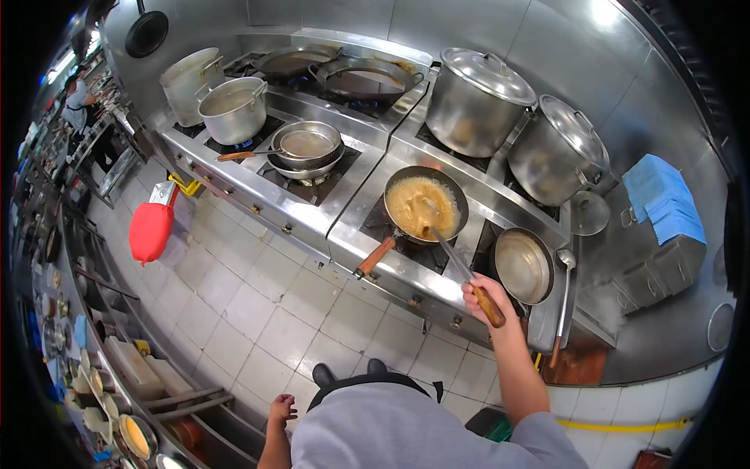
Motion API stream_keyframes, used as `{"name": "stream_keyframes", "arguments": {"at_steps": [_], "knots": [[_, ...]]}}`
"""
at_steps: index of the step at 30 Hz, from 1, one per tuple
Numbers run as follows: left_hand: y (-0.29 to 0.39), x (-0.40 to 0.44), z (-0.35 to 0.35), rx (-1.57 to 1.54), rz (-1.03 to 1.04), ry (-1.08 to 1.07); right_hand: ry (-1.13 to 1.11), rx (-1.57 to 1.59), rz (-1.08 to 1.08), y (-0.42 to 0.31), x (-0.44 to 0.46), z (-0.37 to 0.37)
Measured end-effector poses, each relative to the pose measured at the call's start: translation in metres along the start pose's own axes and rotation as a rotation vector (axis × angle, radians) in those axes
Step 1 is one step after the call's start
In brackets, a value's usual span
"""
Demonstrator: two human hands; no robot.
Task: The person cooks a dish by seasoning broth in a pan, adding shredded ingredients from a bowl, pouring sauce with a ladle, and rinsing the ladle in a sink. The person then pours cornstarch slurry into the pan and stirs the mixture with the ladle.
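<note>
My right hand (pixel 486 298) is closed around the wooden handle of a long metal ladle (pixel 457 260). The ladle's head dips into a creamy light-brown sauce (pixel 422 205) and is mostly hidden by it. That sauce fills the bottom of a dark frying pan (pixel 462 195), which sits on a burner with its wooden handle (pixel 376 256) pointing toward me. Low at my left side hangs my left hand (pixel 283 408), fingers loosely curled and apart, with nothing seen in it.
Two lidded stockpots (pixel 478 109) stand behind the pan. An empty pan (pixel 523 267) and another ladle (pixel 564 293) lie to its right. Leftward on the stove are a strainer over a pan (pixel 306 142), a pot (pixel 233 113) and woks (pixel 363 82). A prep counter (pixel 117 367) runs behind left.
</note>
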State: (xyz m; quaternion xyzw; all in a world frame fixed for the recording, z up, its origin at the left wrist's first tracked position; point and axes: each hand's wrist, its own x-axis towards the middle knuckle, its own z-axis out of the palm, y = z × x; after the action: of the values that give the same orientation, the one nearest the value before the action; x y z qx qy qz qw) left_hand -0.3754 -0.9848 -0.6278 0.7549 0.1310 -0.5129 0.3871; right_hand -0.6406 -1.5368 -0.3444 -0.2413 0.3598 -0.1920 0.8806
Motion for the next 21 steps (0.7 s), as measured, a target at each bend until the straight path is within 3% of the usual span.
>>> {"name": "stream_keyframes", "arguments": {"at_steps": [1,3,5,8,11,13,15,19,21], "knots": [[-0.001,0.001,0.002,-0.003,0.005,-0.001,0.000,-0.006,0.001,0.011,0.010,0.001],[0.001,-0.003,0.002,-0.023,0.016,-0.002,0.236,-0.714,-0.210,0.041,0.032,0.001],[0.007,-0.001,-0.002,-0.051,0.036,0.008,0.273,-0.820,-0.134,0.065,0.023,0.026],[0.001,0.000,-0.006,-0.116,0.048,0.014,0.062,-0.490,-0.060,0.052,0.011,0.039],[0.000,-0.001,-0.009,-0.065,0.029,0.006,-0.180,0.163,0.004,0.028,0.036,0.007],[0.000,-0.003,-0.010,-0.034,0.012,0.005,0.089,-0.255,-0.211,0.037,0.058,-0.002],[0.000,-0.002,-0.012,-0.046,0.020,0.016,0.211,-0.731,-0.150,0.060,0.061,0.003],[-0.003,0.004,-0.015,-0.113,0.035,0.028,0.194,-0.521,-0.049,0.070,0.021,0.049],[-0.004,0.001,-0.013,-0.094,0.020,0.014,-0.158,0.244,0.126,0.050,0.023,0.028]]}}
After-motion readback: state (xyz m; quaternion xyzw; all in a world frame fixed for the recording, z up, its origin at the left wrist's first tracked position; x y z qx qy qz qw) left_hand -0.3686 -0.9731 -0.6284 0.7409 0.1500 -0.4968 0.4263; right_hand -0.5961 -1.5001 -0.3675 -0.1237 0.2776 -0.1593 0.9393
